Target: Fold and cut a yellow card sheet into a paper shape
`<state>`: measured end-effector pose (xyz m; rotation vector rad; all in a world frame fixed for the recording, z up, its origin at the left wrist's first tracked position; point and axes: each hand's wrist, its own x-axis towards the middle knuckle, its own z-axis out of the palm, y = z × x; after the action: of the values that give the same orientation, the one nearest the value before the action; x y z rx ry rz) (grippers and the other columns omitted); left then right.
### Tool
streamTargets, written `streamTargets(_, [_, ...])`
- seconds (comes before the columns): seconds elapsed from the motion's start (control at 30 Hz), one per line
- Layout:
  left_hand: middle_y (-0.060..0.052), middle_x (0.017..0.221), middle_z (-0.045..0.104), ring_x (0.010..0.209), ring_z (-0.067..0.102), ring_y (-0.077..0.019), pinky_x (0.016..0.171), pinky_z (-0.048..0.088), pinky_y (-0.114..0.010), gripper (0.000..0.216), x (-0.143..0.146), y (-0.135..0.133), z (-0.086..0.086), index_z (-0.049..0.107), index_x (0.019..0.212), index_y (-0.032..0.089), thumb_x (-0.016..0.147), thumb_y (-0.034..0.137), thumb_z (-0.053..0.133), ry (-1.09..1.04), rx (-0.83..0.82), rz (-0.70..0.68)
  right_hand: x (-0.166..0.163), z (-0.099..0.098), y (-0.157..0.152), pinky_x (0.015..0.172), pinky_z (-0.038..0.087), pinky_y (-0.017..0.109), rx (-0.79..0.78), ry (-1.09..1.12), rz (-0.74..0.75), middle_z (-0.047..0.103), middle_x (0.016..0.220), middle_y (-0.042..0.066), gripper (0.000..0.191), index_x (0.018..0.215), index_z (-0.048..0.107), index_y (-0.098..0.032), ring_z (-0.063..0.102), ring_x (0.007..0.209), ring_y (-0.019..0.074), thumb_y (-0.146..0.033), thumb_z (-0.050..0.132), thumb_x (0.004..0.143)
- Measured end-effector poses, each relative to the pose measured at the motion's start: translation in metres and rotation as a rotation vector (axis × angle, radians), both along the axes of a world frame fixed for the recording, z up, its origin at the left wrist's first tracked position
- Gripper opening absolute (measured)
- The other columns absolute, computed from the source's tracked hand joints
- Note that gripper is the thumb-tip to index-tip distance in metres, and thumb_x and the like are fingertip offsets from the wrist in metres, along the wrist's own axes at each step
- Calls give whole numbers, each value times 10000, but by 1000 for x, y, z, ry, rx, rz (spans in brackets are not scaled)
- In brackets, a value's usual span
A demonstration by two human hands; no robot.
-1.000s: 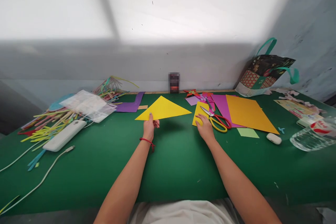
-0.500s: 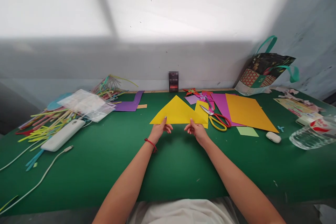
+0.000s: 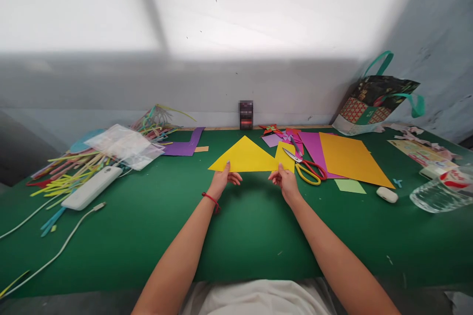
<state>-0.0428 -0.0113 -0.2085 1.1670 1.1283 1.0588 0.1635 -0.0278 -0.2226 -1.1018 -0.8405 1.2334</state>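
Note:
A sheet of yellow paper (image 3: pixel 244 155), folded into a triangle with its peak pointing away from me, is held just over the green table (image 3: pixel 254 236). My left hand (image 3: pixel 222 179) pinches its lower edge near the left corner, thumb on top and fingers beneath. At the right corner my right hand (image 3: pixel 286 182) grips the same edge in the same way. Just beyond that hand lie a small yellow paper piece (image 3: pixel 284 150) and scissors (image 3: pixel 308 170) with red and yellow handles.
Orange paper (image 3: pixel 351 160) and magenta paper (image 3: pixel 310 147) lie to the right, near a white earbud case (image 3: pixel 387 195) and a plastic bottle (image 3: pixel 441 192). On the left are paper strips (image 3: pixel 61 184), a white power bank (image 3: pixel 91 188) and a cable (image 3: pixel 70 236). A bag (image 3: pixel 373 103) leans at the back right.
My right hand has slid a little right along the triangle's lower edge, toward its corner. My left hand has shifted slightly left. The view has turned a little.

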Motion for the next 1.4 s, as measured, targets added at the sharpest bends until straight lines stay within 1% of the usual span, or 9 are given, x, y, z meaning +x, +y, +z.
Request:
streamTargets(0.23, [-62,512,625,451,578,-136,496,442,-243,531,-5,2,1,560,618,134,737,639,447,-19,-5,46,1,5,-1,366,358,232,3,114,-70,615,480,33,438,591,540,-185,463,384,103,-610,645,590])
streamTargets(0.37, [-67,511,625,450,578,-140,488,435,-246,524,-6,2,1,563,612,136,739,632,452,-26,-9,40,2,3,0,364,359,249,11,93,-76,603,461,6,460,781,555,-187,471,377,123,-617,610,627])
streamTargets(0.43, [-72,516,628,456,579,-143,490,434,-248,529,-5,1,1,563,609,137,743,635,443,-15,-5,35,2,3,0,368,361,251,14,86,-82,601,461,0,468,813,555,-185,471,376,123,-615,602,635])
streamTargets(0.6, [-70,524,632,457,580,-140,491,435,-246,528,-5,1,3,569,611,137,751,628,435,-13,-11,40,0,4,-1,375,360,237,22,117,-69,609,471,16,444,699,558,-181,461,374,106,-617,606,630])
streamTargets(0.77, [-65,515,630,442,574,-131,480,438,-237,520,-4,0,3,567,602,132,748,619,459,-56,-4,32,-4,7,-3,367,361,233,-20,114,35,618,482,60,495,522,541,-168,441,365,94,-654,616,587])
streamTargets(1.0, [-76,519,630,434,564,-125,485,437,-237,538,-1,-2,2,554,570,130,740,631,455,-64,-26,-13,-6,0,-3,328,294,238,2,15,145,552,391,65,599,370,509,-171,352,308,75,-703,509,643])
streamTargets(1.13, [-71,523,629,443,564,-125,494,440,-239,527,-2,-3,4,569,579,133,736,626,469,-72,-28,-6,-5,-3,-3,335,288,242,20,4,147,550,398,58,594,362,524,-175,358,318,76,-698,514,645])
streamTargets(1.23, [-75,529,628,459,563,-123,511,442,-238,547,1,-4,3,577,527,137,747,622,452,-48,-25,-26,-7,-1,-4,347,291,237,24,-27,207,562,412,55,557,392,558,-168,375,333,78,-662,545,651])
streamTargets(1.4, [-57,499,615,455,550,-110,520,440,-224,498,13,-9,-5,603,469,142,695,583,552,8,-50,-152,-16,0,-10,368,313,235,-2,-56,308,615,483,68,489,457,595,-148,404,356,79,-605,605,630])
